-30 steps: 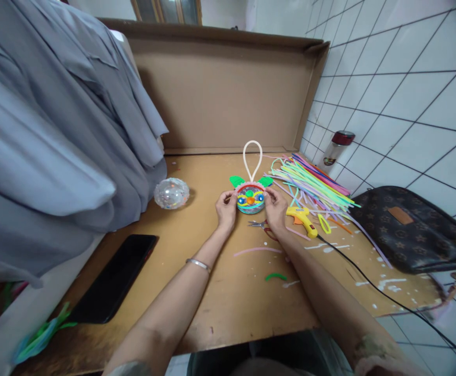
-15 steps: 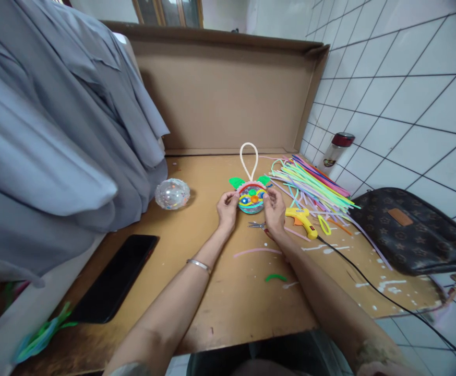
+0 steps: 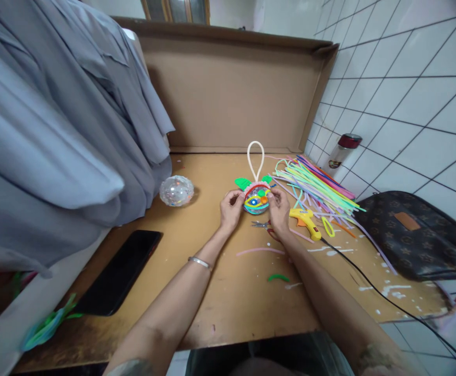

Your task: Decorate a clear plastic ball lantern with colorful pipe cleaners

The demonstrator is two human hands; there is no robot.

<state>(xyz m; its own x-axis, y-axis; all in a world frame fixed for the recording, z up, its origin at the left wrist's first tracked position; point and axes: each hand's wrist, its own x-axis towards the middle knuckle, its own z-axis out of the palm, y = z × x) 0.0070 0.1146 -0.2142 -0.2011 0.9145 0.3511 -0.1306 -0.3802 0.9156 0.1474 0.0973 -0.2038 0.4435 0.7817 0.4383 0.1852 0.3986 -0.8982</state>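
Between my two hands is a decorated clear ball [image 3: 256, 203] with a pipe-cleaner face, green leaf-shaped ears and a white loop [image 3: 255, 156] standing up from its top. My left hand [image 3: 231, 209] grips the ball's left side with thumb and fingers. On the other side, my right hand [image 3: 279, 210] pinches its right edge. Small scissors [image 3: 265, 226] lie on the table just below the ball, their handles partly behind my right wrist. To the right of that hand rests a yellow glue gun [image 3: 306, 223] with a black cord.
A bundle of coloured pipe cleaners [image 3: 318, 183] lies at the right, near a red-lidded bottle [image 3: 342, 152] and a brown patterned bag [image 3: 419, 235]. Leftward are another clear ball [image 3: 177, 191], a black phone [image 3: 120, 272] and grey cloth [image 3: 67, 136]. A cardboard panel [image 3: 236, 89] stands behind.
The ball has turned between my hands, so its face now points more to the right and its right eye is hidden by my fingers. The whole view has shifted slightly.
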